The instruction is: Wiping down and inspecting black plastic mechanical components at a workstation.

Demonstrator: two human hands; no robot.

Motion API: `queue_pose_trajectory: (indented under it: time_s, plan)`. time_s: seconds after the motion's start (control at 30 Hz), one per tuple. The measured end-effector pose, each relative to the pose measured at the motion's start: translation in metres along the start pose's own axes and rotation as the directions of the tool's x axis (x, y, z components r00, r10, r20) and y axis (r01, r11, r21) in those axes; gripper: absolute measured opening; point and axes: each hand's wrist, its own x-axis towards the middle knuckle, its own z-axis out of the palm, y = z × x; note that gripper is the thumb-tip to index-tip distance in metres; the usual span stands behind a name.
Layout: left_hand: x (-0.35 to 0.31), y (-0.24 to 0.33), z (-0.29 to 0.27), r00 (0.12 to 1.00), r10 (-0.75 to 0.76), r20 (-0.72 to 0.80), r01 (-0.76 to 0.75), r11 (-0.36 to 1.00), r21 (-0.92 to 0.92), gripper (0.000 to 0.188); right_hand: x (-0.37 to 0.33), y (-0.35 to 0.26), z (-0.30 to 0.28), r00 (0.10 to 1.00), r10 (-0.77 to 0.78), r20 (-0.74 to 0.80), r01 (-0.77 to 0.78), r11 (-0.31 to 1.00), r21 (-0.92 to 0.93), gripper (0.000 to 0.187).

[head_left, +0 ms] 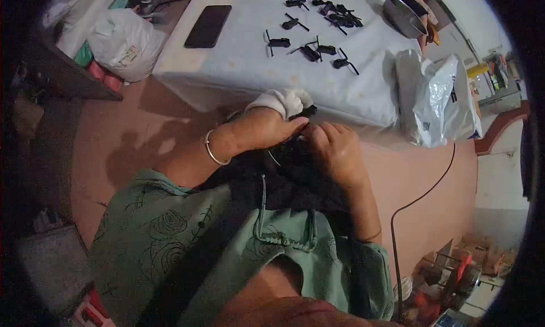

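Observation:
My left hand [261, 128], with white cloth [278, 102] about its fingers, is closed on a small black piece [310, 111]. One dark end of that piece sticks out past the cloth; the rest is hidden by my fingers. Right beside it, my right hand [339, 155] has its fingers bent and pinched together against the left thumb. What lies in that pinch is too dark and covered to make out. Both hands are over my lap, just in front of the table's near edge. On the white-covered table [238, 66] lie several small black pieces with thin arms [279, 42].
A black phone [208, 26] lies at the table's left. To the right are a metal bowl [405, 16] and a shiny white plastic bag [437, 100] at the corner. A white sack [126, 43] stands far left. A black cable [417, 202] runs down the right side.

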Motion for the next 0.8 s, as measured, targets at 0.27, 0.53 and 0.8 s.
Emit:
queue_pose_trajectory:
  time_s: [0.27,0.53,0.8]
  plan:
    - [0.003,0.019,-0.002,0.934,-0.193,0.299,0.292,0.897,-0.331,0.029,-0.001,-0.002,0.041,0.751,0.612,-0.249,-0.351,0.689,0.634,0.013]
    - [-0.001,0.011,0.007,0.957,-0.276,0.093,0.29,0.882,-0.37,0.028,0.001,-0.005,0.031,0.812,0.583,0.023,-0.427,0.568,0.703,0.023]
    - [-0.004,-0.002,0.023,0.963,0.206,-0.175,-0.178,0.97,0.164,0.027,0.008,-0.01,0.053,0.709,0.69,0.148,-0.321,0.129,0.938,0.03]
